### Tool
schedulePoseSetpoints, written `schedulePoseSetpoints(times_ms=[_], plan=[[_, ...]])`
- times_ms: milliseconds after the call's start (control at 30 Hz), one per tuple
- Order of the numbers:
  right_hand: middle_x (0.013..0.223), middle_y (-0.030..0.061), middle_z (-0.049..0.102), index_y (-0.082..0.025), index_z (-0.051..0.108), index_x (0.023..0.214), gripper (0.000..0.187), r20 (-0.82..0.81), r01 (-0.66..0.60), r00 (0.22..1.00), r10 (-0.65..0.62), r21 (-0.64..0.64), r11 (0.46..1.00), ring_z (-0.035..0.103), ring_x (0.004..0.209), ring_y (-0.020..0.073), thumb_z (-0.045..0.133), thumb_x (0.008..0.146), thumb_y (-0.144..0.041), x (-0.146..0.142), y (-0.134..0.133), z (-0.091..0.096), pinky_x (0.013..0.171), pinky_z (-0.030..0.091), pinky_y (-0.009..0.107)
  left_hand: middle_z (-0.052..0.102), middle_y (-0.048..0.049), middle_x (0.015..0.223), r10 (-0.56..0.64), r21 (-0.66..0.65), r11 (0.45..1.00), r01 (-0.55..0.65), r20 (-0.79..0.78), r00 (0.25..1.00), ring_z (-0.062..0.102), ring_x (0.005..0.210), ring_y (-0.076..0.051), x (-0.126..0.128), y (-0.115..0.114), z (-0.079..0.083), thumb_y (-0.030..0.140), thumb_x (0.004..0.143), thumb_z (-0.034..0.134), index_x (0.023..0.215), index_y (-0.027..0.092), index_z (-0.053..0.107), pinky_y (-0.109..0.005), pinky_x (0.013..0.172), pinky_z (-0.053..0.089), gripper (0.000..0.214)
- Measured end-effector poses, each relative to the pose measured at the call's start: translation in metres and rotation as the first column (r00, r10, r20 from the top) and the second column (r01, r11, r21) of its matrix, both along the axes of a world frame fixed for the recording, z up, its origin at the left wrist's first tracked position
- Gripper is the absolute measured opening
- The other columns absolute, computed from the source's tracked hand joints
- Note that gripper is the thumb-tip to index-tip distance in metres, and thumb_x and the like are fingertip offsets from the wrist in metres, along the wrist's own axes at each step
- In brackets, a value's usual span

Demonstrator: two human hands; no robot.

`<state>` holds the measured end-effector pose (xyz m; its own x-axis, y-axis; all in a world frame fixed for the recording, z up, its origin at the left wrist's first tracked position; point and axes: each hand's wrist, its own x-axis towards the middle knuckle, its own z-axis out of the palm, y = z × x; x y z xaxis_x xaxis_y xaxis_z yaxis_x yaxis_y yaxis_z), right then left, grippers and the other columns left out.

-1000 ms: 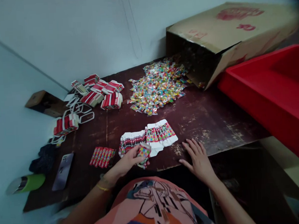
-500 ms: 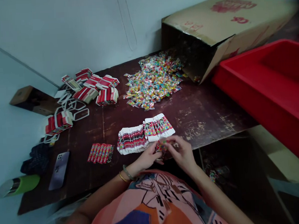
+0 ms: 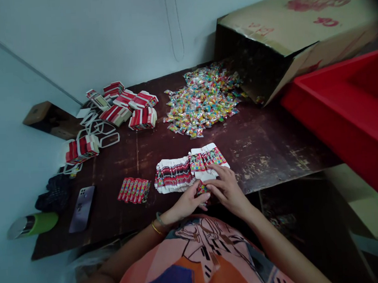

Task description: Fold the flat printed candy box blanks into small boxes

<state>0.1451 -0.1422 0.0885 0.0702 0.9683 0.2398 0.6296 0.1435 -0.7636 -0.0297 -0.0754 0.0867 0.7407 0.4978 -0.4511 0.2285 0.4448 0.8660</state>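
Note:
My left hand point(image 3: 186, 203) and my right hand point(image 3: 226, 189) meet at the front edge of the dark wooden table point(image 3: 259, 146), both pinching one small colourful printed carton point(image 3: 202, 189). Just beyond the fingers lies a fanned row of flat printed cartons point(image 3: 190, 169). To the left of it sits a short row of folded red cartons point(image 3: 133, 190). A heap of wrapped candies point(image 3: 202, 100) spills from a tipped cardboard box point(image 3: 285, 39) at the back.
Bundles of red-and-white flat cartons point(image 3: 124, 113) and loose white bands lie at the back left. A phone point(image 3: 81, 208), a dark cloth point(image 3: 52, 193) and a green bottle point(image 3: 33, 225) rest at the left edge. A red bin point(image 3: 348, 107) stands on the right.
My right hand left the table top and came over to my left hand; both now hold the small carton, close to the fanned row.

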Motion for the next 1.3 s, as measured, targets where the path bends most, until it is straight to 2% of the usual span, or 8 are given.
schedulePoseSetpoints(times_ms=[133,233,333,667,800,1033,1200,1300], plan=[[0.100,0.0069,0.061,-0.024,0.063,0.100,0.019,-0.513,0.320,0.788,-0.341,-0.132,0.938,0.060,0.089,0.0216,0.059,0.087,-0.038,-0.014,-0.009,-0.007,0.079,0.049,0.038,0.066,-0.0128,0.108,0.105,-0.096,0.990,-0.106,-0.009,0.994,0.064,0.088,-0.023,0.005,0.002,-0.003,0.063,0.088,0.039,0.120,0.015,0.058,-0.031,0.061,0.059,0.061],[0.075,-0.0018,0.057,-0.025,0.060,0.100,0.022,-0.809,0.019,0.470,-0.352,-0.389,0.921,0.052,0.057,0.0120,0.063,0.085,-0.040,-0.015,-0.013,-0.011,0.057,0.047,0.026,0.069,-0.0142,0.098,0.124,-0.178,0.976,-0.128,-0.037,0.992,0.065,0.081,-0.023,0.008,0.003,-0.006,0.064,0.088,0.038,0.114,0.011,0.062,-0.031,0.058,0.057,0.063],[0.080,-0.0024,0.060,-0.024,0.062,0.105,0.029,-0.877,-0.159,0.355,-0.324,-0.398,0.903,0.055,0.060,0.0099,0.068,0.081,-0.039,-0.009,-0.015,-0.009,0.062,0.049,0.025,0.069,-0.0126,0.092,0.113,-0.194,0.975,-0.112,-0.006,0.994,0.065,0.082,-0.023,0.009,0.005,-0.004,0.057,0.087,0.045,0.111,0.012,0.063,-0.030,0.057,0.056,0.054],[0.102,0.0055,0.067,-0.024,0.073,0.102,0.024,-0.502,-0.174,0.860,0.092,-0.120,0.977,0.063,0.096,0.0176,0.053,0.089,-0.019,-0.003,-0.001,0.017,0.088,0.049,0.033,0.064,-0.0042,0.093,-0.016,0.133,0.991,0.021,-0.040,0.999,0.056,0.080,-0.017,0.009,0.016,0.023,0.028,0.074,0.056,0.098,0.016,0.067,-0.025,0.065,0.047,0.028],[0.116,0.0075,0.066,-0.026,0.067,0.117,0.029,-0.450,-0.194,0.883,0.134,-0.088,0.977,0.061,0.107,0.0194,0.050,0.094,-0.027,-0.005,0.000,0.023,0.094,0.049,0.036,0.067,-0.0040,0.090,0.104,-0.046,0.993,-0.104,-0.001,0.995,0.058,0.078,-0.017,0.007,0.018,0.014,0.027,0.076,0.053,0.099,0.015,0.067,-0.027,0.069,0.047,0.029],[0.097,0.0055,0.073,-0.026,0.073,0.105,0.021,-0.516,-0.136,0.856,0.039,-0.151,0.979,0.067,0.091,0.0194,0.060,0.090,-0.032,-0.003,0.010,0.017,0.084,0.054,0.036,0.063,-0.0070,0.109,-0.031,-0.124,0.991,0.043,0.104,0.994,0.058,0.090,-0.019,-0.010,0.018,0.018,0.030,0.081,0.062,0.119,0.019,0.062,-0.029,0.071,0.053,0.040],[0.115,0.0072,0.067,-0.029,0.065,0.122,0.031,-0.323,-0.159,0.937,0.133,-0.056,0.986,0.060,0.108,0.0211,0.056,0.092,-0.030,-0.018,0.008,0.001,0.094,0.049,0.039,0.062,-0.0090,0.108,0.070,-0.322,0.946,-0.044,0.071,0.995,0.062,0.078,-0.017,-0.025,0.011,0.017,0.033,0.086,0.058,0.130,0.022,0.052,-0.032,0.062,0.055,0.046],[0.117,0.0079,0.064,-0.028,0.063,0.124,0.032,-0.299,-0.175,0.946,0.127,-0.140,0.975,0.060,0.107,0.0213,0.053,0.093,-0.031,-0.034,0.010,-0.003,0.094,0.050,0.038,0.061,-0.0109,0.114,0.123,-0.244,0.963,-0.114,0.023,0.992,0.063,0.084,-0.020,-0.034,0.003,0.020,0.035,0.090,0.050,0.136,0.025,0.044,-0.035,0.064,0.057,0.048]])
